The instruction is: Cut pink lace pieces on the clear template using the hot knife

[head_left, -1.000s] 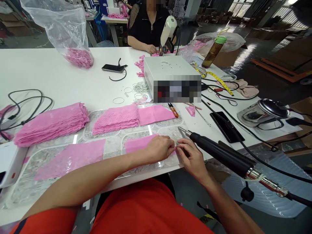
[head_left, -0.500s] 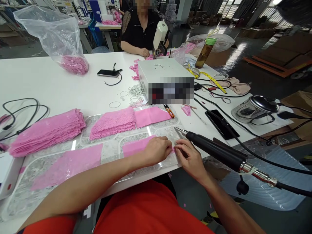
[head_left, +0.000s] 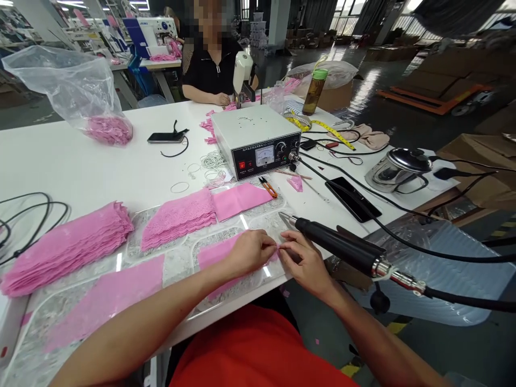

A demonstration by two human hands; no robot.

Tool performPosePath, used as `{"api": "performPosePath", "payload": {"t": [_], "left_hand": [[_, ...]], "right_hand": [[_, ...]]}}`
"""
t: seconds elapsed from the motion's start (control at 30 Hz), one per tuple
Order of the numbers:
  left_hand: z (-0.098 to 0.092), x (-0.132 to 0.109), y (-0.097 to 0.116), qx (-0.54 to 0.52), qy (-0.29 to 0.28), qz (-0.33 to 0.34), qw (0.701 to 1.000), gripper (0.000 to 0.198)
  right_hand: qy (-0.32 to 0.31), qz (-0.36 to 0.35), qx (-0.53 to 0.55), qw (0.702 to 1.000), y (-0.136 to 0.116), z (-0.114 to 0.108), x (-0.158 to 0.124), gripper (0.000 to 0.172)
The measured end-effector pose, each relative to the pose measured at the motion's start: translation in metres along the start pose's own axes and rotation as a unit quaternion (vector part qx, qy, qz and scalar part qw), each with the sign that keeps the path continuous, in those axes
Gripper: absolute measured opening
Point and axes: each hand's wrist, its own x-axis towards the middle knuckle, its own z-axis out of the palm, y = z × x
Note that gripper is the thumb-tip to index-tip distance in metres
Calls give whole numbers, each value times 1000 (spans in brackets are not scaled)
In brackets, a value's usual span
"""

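Near the table's front edge, my left hand [head_left: 253, 251] and my right hand [head_left: 300, 258] meet with fingertips pinched together on the pink fabric piece [head_left: 217, 251]. Its right end shows as a small bit between them; the rest is partly under my left hand and forearm. Close above my right hand lies a black handheld tool [head_left: 338, 244] with a pointed metal tip. Behind my hands are orange-handled thread snips [head_left: 268, 187], a flat pink fabric piece [head_left: 242, 199] and a stack of pink lace-patterned pieces [head_left: 179, 217].
A larger pink stack [head_left: 68, 244] and a flat pink piece [head_left: 108, 295] lie to the left. Behind stands a control box [head_left: 258, 129] with a meter. At right are a phone [head_left: 352, 199], cables and a metal pot [head_left: 397, 171]. A person [head_left: 212, 70] sits opposite at a machine.
The view has shifted, so the table things sit further left in the picture. Both hands stay pinched together at the fabric's right end, with more of the piece showing below my left forearm.
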Motion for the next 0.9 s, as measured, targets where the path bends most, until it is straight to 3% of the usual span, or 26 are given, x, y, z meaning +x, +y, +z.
{"api": "performPosePath", "payload": {"t": [0.27,0.53,0.7,0.9], "left_hand": [[3,-1,-7,-58,7,-3,998,22],[-2,0,-2,-125,53,-58,989,18],[-21,-5,-5,-191,116,-107,969,14],[-53,-32,-15,-313,187,-181,913,10]], "right_hand": [[22,16,-11,1000,-4,5,3,8],[20,-1,-21,1000,-2,3,-1,11],[25,-20,-70,997,1,4,-5,12],[23,-73,-126,989,-3,-3,-12,6]]}}
